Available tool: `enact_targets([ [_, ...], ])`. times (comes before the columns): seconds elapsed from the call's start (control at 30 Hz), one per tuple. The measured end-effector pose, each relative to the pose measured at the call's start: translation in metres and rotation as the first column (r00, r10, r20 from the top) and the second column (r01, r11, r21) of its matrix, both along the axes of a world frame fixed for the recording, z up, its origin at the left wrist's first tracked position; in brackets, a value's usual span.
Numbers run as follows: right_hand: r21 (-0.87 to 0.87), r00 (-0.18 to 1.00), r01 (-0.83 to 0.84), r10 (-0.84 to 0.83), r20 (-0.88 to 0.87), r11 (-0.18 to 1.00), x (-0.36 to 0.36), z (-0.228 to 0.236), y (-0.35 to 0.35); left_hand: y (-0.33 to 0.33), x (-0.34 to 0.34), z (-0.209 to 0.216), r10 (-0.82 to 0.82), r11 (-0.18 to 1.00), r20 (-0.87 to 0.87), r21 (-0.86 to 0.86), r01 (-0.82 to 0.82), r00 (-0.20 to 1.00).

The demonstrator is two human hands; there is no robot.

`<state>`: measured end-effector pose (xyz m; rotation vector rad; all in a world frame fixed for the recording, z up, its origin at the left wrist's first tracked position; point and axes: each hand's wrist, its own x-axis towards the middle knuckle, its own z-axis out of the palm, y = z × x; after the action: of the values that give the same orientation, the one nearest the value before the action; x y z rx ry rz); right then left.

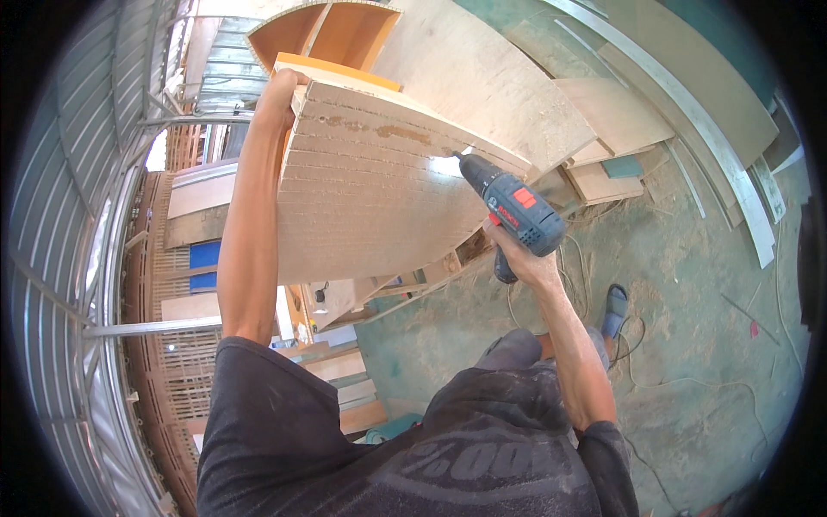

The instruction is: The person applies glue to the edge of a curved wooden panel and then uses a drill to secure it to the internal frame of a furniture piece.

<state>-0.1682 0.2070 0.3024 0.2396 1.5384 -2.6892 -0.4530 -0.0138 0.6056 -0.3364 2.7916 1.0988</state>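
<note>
My right hand (522,255) is wrapped around the grip of a dark blue cordless drill (515,202) with red parts. The drill's tip meets the pale curved wooden panel (370,189) close to its upper right edge, with the drill's light shining on the wood there. Evenly spaced grooves run across this panel, and a brown smear marks its upper part. At the panel's far left corner my left hand (289,90) grips the edge, most of its fingers hidden behind the wood. An orange-faced board (340,72) shows just behind that edge.
Beyond the panel stands an orange curved wooden piece (332,33) beside a large plywood sheet (482,77). Boards and long strips (680,95) lie at the right. Sawdust and a cable (680,380) are on the green floor (689,302). A corrugated metal wall (65,215) rises at left.
</note>
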Motion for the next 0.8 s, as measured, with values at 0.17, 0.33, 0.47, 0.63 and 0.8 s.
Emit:
enact_targets([
  [0.17,-0.022,0.999,-0.033,0.033,0.023,0.999,-0.001,-0.002,0.006,0.022,0.007,0.002,0.024,0.996,0.019,-0.082,-0.022,1.0],
  [0.33,-0.068,0.996,-0.077,0.08,0.048,0.995,0.002,-0.001,0.009,0.02,-0.003,0.001,0.113,0.993,0.013,-0.039,-0.112,0.994],
  [0.47,-0.23,0.997,0.019,-0.002,0.074,0.973,0.031,-0.007,0.014,0.014,-0.004,0.006,0.006,0.984,-0.035,-0.175,-0.012,0.999],
  [0.63,-0.437,0.965,0.116,0.002,0.261,0.892,0.046,-0.067,0.036,0.0,-0.004,0.003,-0.1,0.972,0.006,-0.214,0.099,0.995],
  [0.8,-0.508,0.952,0.16,0.004,0.306,0.846,0.035,-0.096,0.023,0.009,0.004,0.007,-0.012,0.958,0.052,-0.287,0.026,0.999],
])
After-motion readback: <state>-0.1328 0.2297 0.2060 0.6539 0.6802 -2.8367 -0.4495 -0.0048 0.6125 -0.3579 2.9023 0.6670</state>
